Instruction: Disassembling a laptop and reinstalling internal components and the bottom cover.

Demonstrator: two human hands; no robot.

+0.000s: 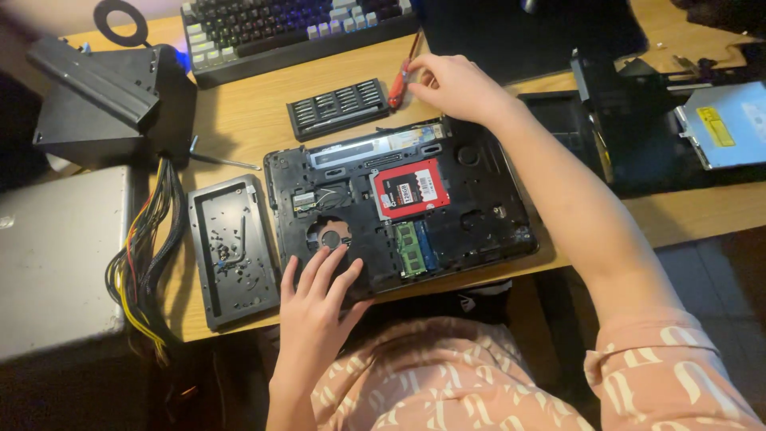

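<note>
Desk: keyboard, bit case beside laptop.

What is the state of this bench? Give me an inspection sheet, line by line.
Surface: wooden desk, crowded.
Job's things: opened laptop base, underside up, with a red drive and a green memory module exposed; red-handled screwdriver.
Clutter: removed cover panel holding loose screws, bit set, keyboard, optical drive, black bracket, grey case.
Grippers: left hand rests flat on the base's near edge by the fan; right hand is at the screwdriver, grip unclear.
Cables: bundle of yellow and black wires beside the case.
Surroundings: dim floor below, nothing else seen.
</note>
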